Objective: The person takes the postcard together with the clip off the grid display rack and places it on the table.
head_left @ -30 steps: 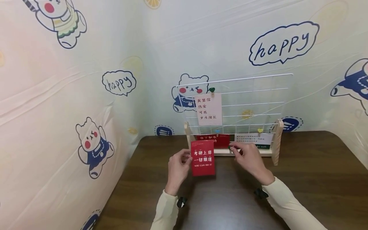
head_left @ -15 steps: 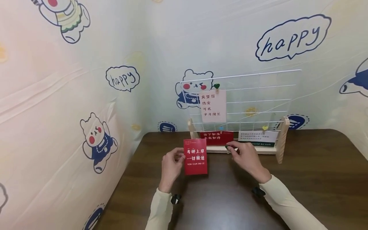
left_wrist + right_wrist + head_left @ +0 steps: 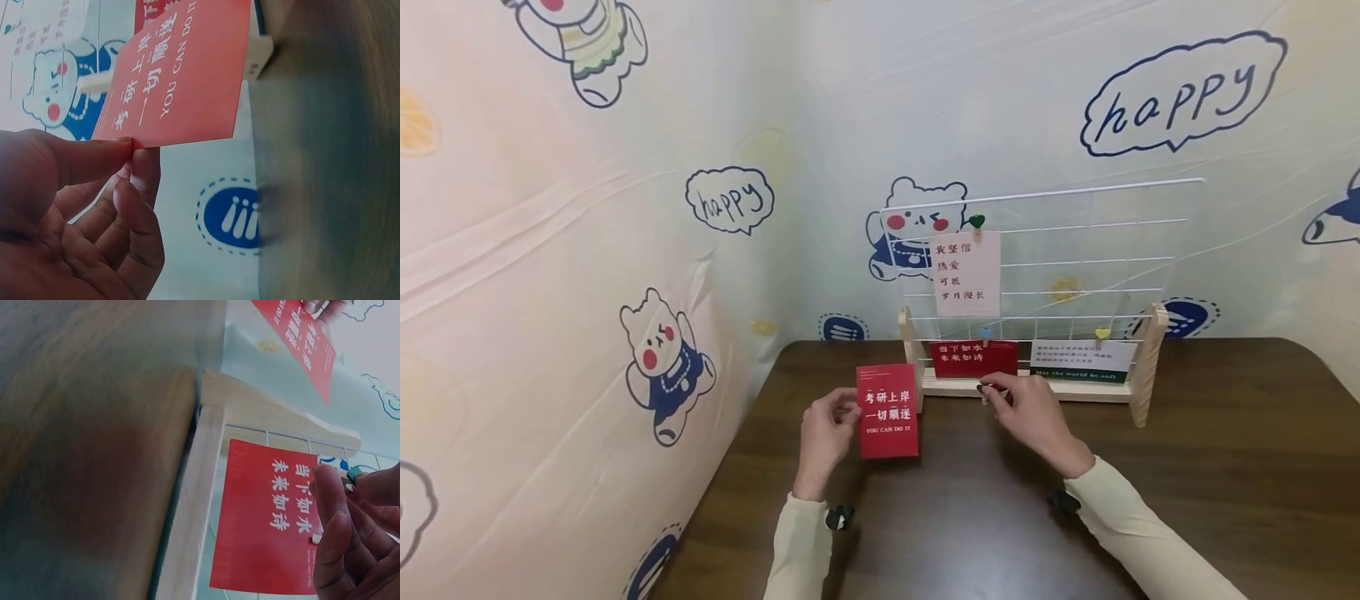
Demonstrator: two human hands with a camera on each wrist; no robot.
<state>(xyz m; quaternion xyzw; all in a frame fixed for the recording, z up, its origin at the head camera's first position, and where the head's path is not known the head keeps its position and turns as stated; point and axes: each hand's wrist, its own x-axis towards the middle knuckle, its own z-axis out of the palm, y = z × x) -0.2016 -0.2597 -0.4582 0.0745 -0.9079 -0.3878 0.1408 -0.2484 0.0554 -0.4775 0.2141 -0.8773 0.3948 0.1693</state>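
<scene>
My left hand (image 3: 826, 435) pinches a red card (image 3: 887, 412) by its left edge between thumb and fingers. White lettering on the card faces me, and it is held up over the table. In the left wrist view the thumb lies across the card's edge (image 3: 178, 94). Further right, my right hand (image 3: 1033, 421) pinches a small clip with a dark green heart (image 3: 982, 390), partly hidden by the fingers. That hand is in front of the white wire grid rack (image 3: 1045, 193), near a second red card (image 3: 256, 519) hung low on it.
The rack stands on wooden feet (image 3: 1146, 367) at the back of the brown table (image 3: 970, 517). A green heart clip (image 3: 976, 222) holds a white card (image 3: 967, 275) high on the grid. A yellow heart clip (image 3: 1102, 333) holds a white-and-green card (image 3: 1078, 362). A printed curtain (image 3: 820, 108) surrounds the table.
The left hand has moved left with the red card, away from the rack. The right hand still pinches the clip and has shifted slightly left. The head view has turned a little.
</scene>
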